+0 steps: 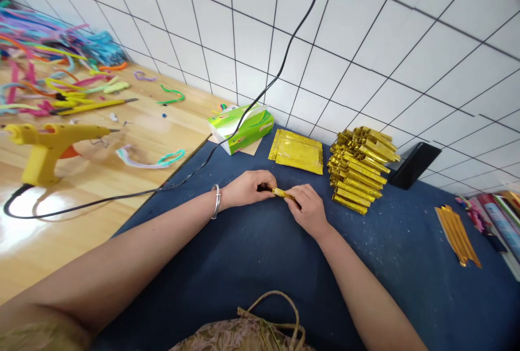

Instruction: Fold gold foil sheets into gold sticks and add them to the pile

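Note:
Between my two hands, just above the dark blue table cover [244,253], is a small folded strip of gold foil paper [280,193]. My left hand [247,188], with a silver bangle on its wrist, pinches the strip's left end. At the other end my right hand [307,207] grips it with thumb and fingers. Much of the strip is hidden by my fingers. Beyond my hands lies a stack of flat gold foil sheets [298,150]. To their right stands a pile of folded gold foil tubes [357,172].
A black phone [415,166] leans against the tiled wall beside the pile. Left are a green tissue box [244,129], a yellow glue gun [44,150] and colourful pipe cleaners [60,64]. A black cord [280,69] crosses the table. Creased gold strips [458,236] and books [498,221] lie right.

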Demonstrator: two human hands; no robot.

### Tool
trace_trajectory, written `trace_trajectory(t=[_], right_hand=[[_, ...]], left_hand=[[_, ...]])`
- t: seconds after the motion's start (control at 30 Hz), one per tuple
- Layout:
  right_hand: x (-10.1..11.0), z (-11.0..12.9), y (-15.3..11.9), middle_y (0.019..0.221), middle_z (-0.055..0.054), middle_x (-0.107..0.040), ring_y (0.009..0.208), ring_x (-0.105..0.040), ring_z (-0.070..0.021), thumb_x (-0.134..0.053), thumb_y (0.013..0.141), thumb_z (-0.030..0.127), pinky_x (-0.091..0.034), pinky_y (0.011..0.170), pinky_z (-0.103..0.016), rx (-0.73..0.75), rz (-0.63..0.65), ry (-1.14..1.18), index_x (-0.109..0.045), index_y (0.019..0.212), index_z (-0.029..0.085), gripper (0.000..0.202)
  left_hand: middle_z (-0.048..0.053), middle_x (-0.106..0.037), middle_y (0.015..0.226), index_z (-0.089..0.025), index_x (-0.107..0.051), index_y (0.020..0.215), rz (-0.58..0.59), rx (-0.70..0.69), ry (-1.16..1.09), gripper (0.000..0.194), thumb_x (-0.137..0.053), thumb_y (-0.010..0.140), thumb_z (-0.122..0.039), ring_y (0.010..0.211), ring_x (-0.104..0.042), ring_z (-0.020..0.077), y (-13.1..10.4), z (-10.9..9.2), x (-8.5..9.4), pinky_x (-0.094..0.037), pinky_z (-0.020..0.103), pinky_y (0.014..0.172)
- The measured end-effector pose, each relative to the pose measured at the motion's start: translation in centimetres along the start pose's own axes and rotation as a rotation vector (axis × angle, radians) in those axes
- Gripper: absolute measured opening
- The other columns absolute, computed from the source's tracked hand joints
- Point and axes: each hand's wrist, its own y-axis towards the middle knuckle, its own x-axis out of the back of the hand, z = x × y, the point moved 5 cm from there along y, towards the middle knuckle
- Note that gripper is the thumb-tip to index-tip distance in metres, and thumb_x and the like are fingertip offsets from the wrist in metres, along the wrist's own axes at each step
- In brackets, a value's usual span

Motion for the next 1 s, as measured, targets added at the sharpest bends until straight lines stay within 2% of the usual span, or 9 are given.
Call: trace_trajectory(t=[0.23, 0.33, 0.43, 0.6, 1.0], right_hand=[[-0.14, -0.03, 0.0, 0.092, -0.006, -0.064, 0.087, -0.057, -0.0186, -0.053, 0.088, 0.019, -0.047, 0.082, -0.036, 0.007, 0.015, -0.007, -0.061, 0.099, 0.02, 0.014], [-0.1, -0.14, -0.04, 0.092, -0.006, -0.064, 0.087, -0.056, -0.0184, -0.053, 0.088, 0.019, -0.047, 0.081, -0.036, 0.0, 0.003, -0.003, -0.061, 0.099, 0.02, 0.014], [-0.09, -0.22, -0.1, 0.092, -0.006, -0.064, 0.087, -0.057, -0.0184, -0.053, 0.087, 0.019, -0.047, 0.082, -0.036, -0.007, -0.009, 0.003, -0.061, 0.1, 0.02, 0.014], [-0.12, -0.14, -0.07, 0.092, -0.006, -0.065, 0.087, -0.057, -0.0184, -0.054, 0.087, 0.019, -0.047, 0.082, -0.036, -0.004, -0.015, 0.017, -0.061, 0.099, 0.021, 0.014], [-0.22, -0.08, -0.09, 0.094, -0.006, -0.065, 0.089, -0.058, -0.0189, -0.052, 0.088, 0.021, -0.047, 0.083, -0.037, -0.01, 0.022, 0.011, -0.062, 0.1, 0.022, 0.016]], left_hand=[[0.002, -0.063, 0.088, -0.016, -0.058, 0.079, 0.01, -0.066, 0.002, 0.004, -0.057, 0.081, -0.019, 0.082, -0.058, 0.012, 0.11, -0.39, -0.04, -0.046, 0.024, 0.076], [0.001, -0.062, 0.087, -0.016, -0.057, 0.083, -0.006, -0.006, -0.01, 0.004, -0.058, 0.08, -0.019, 0.078, -0.057, 0.011, 0.04, -0.26, -0.03, -0.046, 0.023, 0.073], [0.0, -0.06, 0.086, -0.017, -0.057, 0.092, -0.016, 0.064, -0.027, 0.015, -0.061, 0.078, -0.021, 0.075, -0.056, 0.0106, -0.06, -0.1, -0.04, -0.046, 0.023, 0.07], [-0.001, -0.06, 0.082, -0.017, -0.058, 0.088, -0.004, 0.093, -0.011, 0.012, -0.06, 0.078, -0.023, 0.073, -0.056, 0.0105, -0.1, 0.06, -0.18, -0.046, 0.023, 0.069], [0.002, -0.063, 0.087, -0.017, -0.059, 0.087, 0.02, 0.005, 0.021, 0.008, -0.057, 0.079, -0.021, 0.081, -0.059, 0.0127, -0.07, -0.24, -0.28, -0.047, 0.025, 0.076]])
